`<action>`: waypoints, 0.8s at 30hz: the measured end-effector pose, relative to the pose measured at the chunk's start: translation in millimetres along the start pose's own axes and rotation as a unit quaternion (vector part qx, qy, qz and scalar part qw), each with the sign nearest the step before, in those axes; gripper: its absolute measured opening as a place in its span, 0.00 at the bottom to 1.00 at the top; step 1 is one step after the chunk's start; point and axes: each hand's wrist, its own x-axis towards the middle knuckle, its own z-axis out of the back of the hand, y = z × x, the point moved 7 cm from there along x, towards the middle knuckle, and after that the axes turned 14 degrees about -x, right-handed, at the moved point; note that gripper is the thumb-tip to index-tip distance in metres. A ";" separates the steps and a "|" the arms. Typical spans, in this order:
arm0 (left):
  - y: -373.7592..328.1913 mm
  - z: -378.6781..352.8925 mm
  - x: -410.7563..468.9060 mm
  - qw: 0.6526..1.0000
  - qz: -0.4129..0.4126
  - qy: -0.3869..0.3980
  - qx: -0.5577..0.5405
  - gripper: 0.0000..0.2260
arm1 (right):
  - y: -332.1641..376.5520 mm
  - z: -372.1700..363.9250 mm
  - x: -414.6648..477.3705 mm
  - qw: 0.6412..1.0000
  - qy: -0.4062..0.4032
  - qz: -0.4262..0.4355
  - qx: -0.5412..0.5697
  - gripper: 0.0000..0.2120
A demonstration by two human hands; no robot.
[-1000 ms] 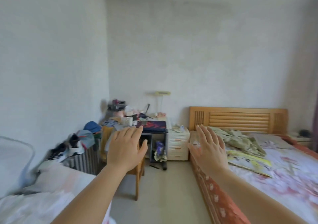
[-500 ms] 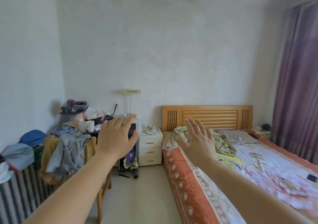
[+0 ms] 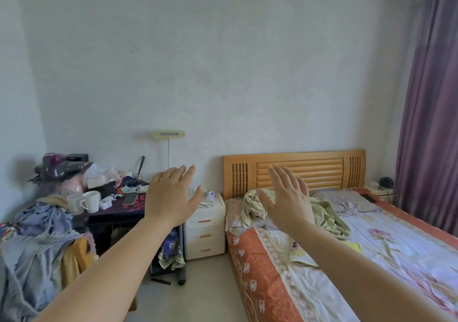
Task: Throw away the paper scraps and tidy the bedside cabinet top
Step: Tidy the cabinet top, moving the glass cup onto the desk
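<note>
A white bedside cabinet [image 3: 207,232] with three drawers stands between a dark desk and the bed, at the far wall. Small white items and a cable [image 3: 210,196] lie on its top; paper scraps there are too small to make out. My left hand [image 3: 171,198] is stretched out in front of me, flat, fingers apart, holding nothing, and it hides the cabinet's left top corner. My right hand [image 3: 287,202] is held up the same way over the bed's head end, empty.
A dark desk [image 3: 119,207] to the left is crowded with mugs, a phone and clutter. Clothes hang over a chair [image 3: 42,242] at the left. The bed [image 3: 359,247] with a wooden headboard fills the right. Purple curtain [image 3: 431,123] far right. Bare floor [image 3: 198,287] leads to the cabinet.
The view has swung to the right and come closer to the cabinet and bed. Both hands stay raised and open in front of me.
</note>
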 end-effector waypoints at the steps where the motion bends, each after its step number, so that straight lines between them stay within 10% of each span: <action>1: 3.9 -14.5 14.8 1.000 0.001 0.001 0.001 0.29 | -6.5 -16.0 16.5 1.000 0.001 -0.006 0.003 0.34; 24: 131.9 -330.7 309.9 0.997 0.051 0.025 0.057 0.25 | -45.3 -370.4 345.5 0.996 0.052 0.071 0.031 0.31</action>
